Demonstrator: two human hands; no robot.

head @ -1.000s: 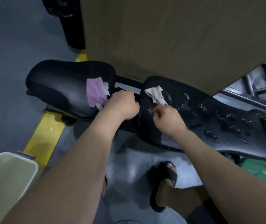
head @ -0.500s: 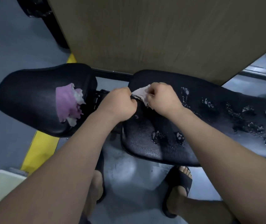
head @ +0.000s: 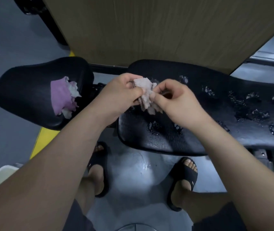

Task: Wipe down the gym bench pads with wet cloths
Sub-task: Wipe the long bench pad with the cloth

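A small pale cloth (head: 147, 95) hangs between my two hands, just above the near end of the long black back pad (head: 208, 114). My left hand (head: 116, 95) pinches its left side and my right hand (head: 174, 104) pinches its right edge. The long pad is wet, with beads and patches of water along it. To the left sits the black seat pad (head: 27, 92), and a purple-and-white cloth (head: 62, 97) lies crumpled on its right part.
A large tan wooden panel (head: 158, 30) rises behind the bench. A yellow floor stripe (head: 44, 140) runs under the seat pad. A pale bin (head: 1, 175) stands at the lower left. My feet in black slides (head: 185, 177) stand on the wet grey floor.
The pale cloth lay on the back pad a second ago. Both hands have since taken hold of it and lifted it off the pad. The view has shifted to look more straight down.
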